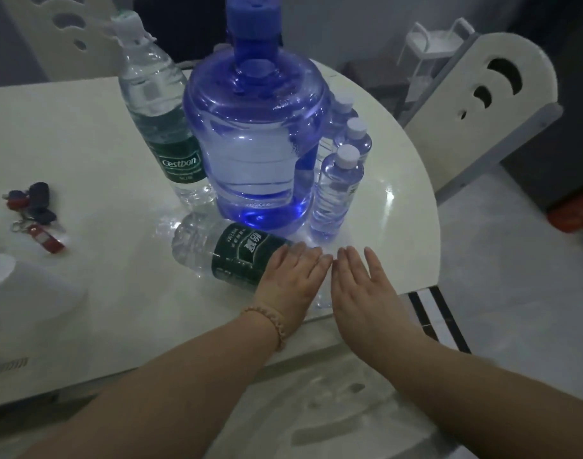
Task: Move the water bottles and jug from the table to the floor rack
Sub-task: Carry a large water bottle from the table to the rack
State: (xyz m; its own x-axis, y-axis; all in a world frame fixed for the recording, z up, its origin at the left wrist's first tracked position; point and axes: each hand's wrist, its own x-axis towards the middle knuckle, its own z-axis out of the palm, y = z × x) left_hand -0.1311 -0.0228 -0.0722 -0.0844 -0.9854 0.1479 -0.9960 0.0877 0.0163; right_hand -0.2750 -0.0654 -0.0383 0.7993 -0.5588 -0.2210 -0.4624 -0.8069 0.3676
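Head view. White table (68,134), rounded right end. Blue jug (255,140) upright at centre, blue cap on. Large green-label bottle (157,117) stands just left of it, touching or nearly so. Three small clear bottles (338,187) in a row along the jug's right side, white caps. A second green-label bottle (227,251) lies on its side near the jug's base. Left hand (291,279) flat, fingers together and extended, resting on the lying bottle's near end, not gripping. Right hand (359,286) flat, fingers extended and slightly spread, just beside the left, holding nothing. Keys (33,212) far left. White chair (475,101) right. Small white rack (432,44) on the floor, far right.
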